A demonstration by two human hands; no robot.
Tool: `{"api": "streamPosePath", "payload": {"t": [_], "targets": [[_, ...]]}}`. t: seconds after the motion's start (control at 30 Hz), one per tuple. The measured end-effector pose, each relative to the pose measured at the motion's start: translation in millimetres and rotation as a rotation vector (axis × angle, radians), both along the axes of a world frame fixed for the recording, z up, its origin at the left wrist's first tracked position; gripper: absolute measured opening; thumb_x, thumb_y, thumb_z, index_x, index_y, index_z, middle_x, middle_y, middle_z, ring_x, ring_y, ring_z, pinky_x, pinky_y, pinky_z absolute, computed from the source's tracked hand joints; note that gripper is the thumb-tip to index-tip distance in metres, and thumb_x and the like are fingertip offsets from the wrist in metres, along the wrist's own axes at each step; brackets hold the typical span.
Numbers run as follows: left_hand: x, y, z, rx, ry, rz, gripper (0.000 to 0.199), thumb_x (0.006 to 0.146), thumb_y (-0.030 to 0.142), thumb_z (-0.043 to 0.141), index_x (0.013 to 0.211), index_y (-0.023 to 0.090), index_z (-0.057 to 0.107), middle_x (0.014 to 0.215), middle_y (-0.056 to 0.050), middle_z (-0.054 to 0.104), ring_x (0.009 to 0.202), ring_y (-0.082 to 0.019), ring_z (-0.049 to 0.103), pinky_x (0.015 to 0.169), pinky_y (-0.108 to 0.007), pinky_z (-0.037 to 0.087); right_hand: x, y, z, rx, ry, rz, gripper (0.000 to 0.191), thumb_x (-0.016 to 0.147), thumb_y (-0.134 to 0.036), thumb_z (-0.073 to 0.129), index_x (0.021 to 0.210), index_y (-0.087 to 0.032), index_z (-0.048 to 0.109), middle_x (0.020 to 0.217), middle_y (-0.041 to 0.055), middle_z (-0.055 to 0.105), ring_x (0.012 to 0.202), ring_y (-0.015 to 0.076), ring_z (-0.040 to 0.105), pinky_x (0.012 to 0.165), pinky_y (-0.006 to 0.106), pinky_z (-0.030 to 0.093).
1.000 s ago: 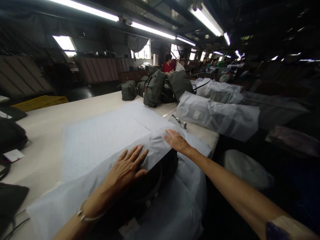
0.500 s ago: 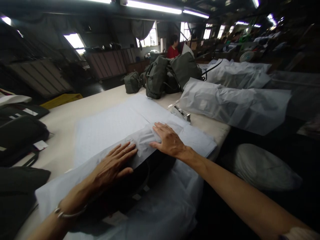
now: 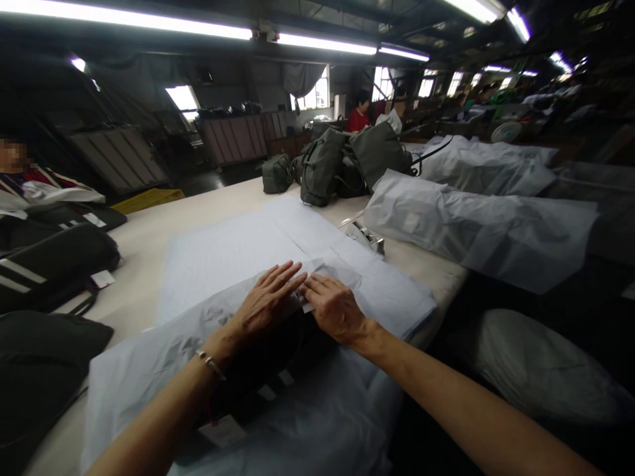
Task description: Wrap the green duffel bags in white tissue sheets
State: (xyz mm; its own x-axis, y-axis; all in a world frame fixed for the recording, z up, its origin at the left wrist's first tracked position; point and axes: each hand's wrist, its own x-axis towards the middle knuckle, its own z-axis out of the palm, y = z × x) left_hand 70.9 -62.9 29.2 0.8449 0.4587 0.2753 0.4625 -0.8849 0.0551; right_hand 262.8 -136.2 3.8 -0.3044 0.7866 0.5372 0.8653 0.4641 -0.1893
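Note:
A dark bag with two white stripes and a paper tag lies in front of me. Translucent plastic sheeting is beneath it and along its far side. My left hand rests on the plastic along the bag's far edge, its fingers stretched out and holding nothing. Right beside those fingertips, my right hand has its fingers bent and pressed together on the plastic's edge. Its thumb is mostly hidden. Beyond both hands, a stack of flat plastic sheets covers part of the table.
A tape dispenser stands past my right hand. Olive bags are piled at the back, and plastic-wrapped bags lie to the right. More dark bags line the left. One person in red is behind the table; another is at far left.
My hands have come together at the bag's far edge. The left moved right and up; the right went from spread flat to bent fingers on the plastic. The view tilted up slightly.

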Motion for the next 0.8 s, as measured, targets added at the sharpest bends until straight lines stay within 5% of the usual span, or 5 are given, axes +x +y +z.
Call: {"api": "streamPosePath", "payload": {"t": [0.17, 0.3, 0.47, 0.57, 0.8], "targets": [[-8, -5, -3.8, -0.073, 0.178, -0.081, 0.055, 0.098, 0.049, 0.039, 0.148, 0.029, 0.029, 0.155, -0.002, 0.035, 0.146, -0.022, 0.022, 0.121, -0.049, 0.016, 24, -31, -5.4, -0.044, 0.033, 0.031, 0.030, 0.094, -0.031, 0.053, 0.118, -0.020, 0.065, 0.125, 0.0094, 0.065, 0.120, 0.0260, 0.055, 0.102, 0.040, 0.042], [-9, -8, -8.7, -0.023, 0.206, -0.105, 0.058, 0.094, 0.057, 0.041, 0.147, 0.036, 0.030, 0.157, 0.001, 0.028, 0.147, -0.025, 0.019, 0.121, -0.051, 0.011, 62, -36, -9.8, -0.153, 0.110, -0.209, 0.028, 0.094, -0.041, 0.052, 0.092, -0.020, 0.070, 0.089, 0.0060, 0.073, 0.086, 0.0211, 0.066, 0.084, 0.033, 0.048], [-9, -6, -13.9, 0.015, 0.202, -0.108, 0.059, 0.093, 0.058, 0.043, 0.146, 0.037, 0.031, 0.157, 0.002, 0.028, 0.146, -0.025, 0.020, 0.122, -0.050, 0.009, 77, 4, 13.2, -0.106, 0.358, -0.517, 0.066, 0.082, -0.057, 0.064, 0.131, -0.015, 0.050, 0.132, 0.0153, 0.056, 0.123, 0.0294, 0.051, 0.098, 0.039, 0.044], [-8, -6, -12.9, 0.024, 0.223, -0.106, 0.059, 0.093, 0.059, 0.043, 0.147, 0.038, 0.030, 0.158, 0.002, 0.027, 0.146, -0.025, 0.020, 0.121, -0.051, 0.011, 66, 40, 38.6, -0.385, 0.437, -0.535, 0.087, 0.073, -0.061, 0.070, 0.142, -0.017, 0.039, 0.134, 0.0167, 0.054, 0.121, 0.0325, 0.053, 0.097, 0.044, 0.044], [-6, -7, -11.3, 0.040, 0.220, -0.101, 0.065, 0.093, 0.060, 0.042, 0.150, 0.035, 0.022, 0.157, 0.001, 0.029, 0.146, -0.024, 0.022, 0.121, -0.049, 0.011, 76, 86, 50.0, -0.613, 0.569, -0.470, 0.016, 0.056, -0.011, 0.077, 0.064, -0.019, 0.066, 0.081, 0.0051, 0.070, 0.100, 0.0274, 0.063, 0.094, 0.037, 0.044]]}}
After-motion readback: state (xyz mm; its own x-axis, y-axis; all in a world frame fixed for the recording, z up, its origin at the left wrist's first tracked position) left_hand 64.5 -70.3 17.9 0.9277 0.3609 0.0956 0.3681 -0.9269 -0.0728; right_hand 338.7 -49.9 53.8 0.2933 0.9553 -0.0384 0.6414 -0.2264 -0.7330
